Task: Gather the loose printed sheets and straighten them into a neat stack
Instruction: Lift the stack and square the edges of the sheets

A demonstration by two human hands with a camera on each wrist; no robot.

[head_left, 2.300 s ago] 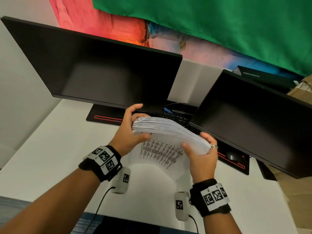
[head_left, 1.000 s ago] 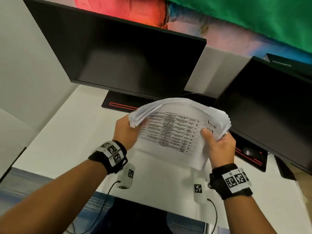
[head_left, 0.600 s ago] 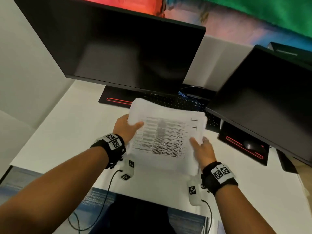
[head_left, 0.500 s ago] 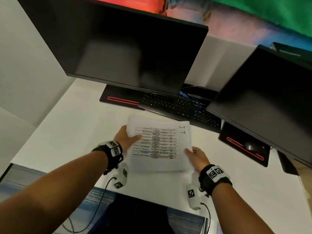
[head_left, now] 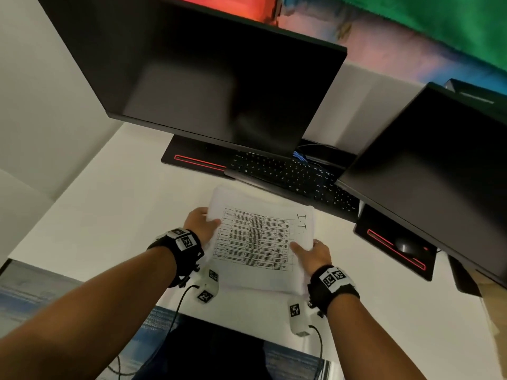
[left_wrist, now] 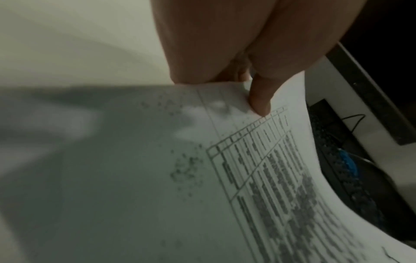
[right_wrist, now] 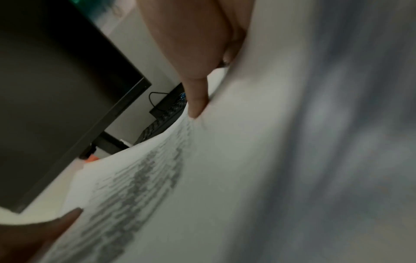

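A thick stack of printed sheets [head_left: 258, 239], its top page a table of text, sits low over the white desk [head_left: 109, 215] between both hands. My left hand [head_left: 201, 224] grips the stack's left edge, thumb on top [left_wrist: 258, 101] and fingers underneath. My right hand [head_left: 308, 252] grips the right edge the same way, with its thumb [right_wrist: 197, 103] pressed on the top sheet [right_wrist: 202, 178]. Whether the stack's underside touches the desk is hidden. The sheet edges look roughly even.
A black keyboard [head_left: 290, 176] lies just beyond the stack, under a large dark monitor [head_left: 205, 78]. A second monitor [head_left: 439, 165] overhangs the right side above a mouse [head_left: 406, 246] on a red-trimmed base. The desk's front edge [head_left: 247, 330] is near my wrists.
The stack was held up and bowed a second ago; both hands have brought it down flat toward the desk and nearer to me, keeping hold of its side edges.
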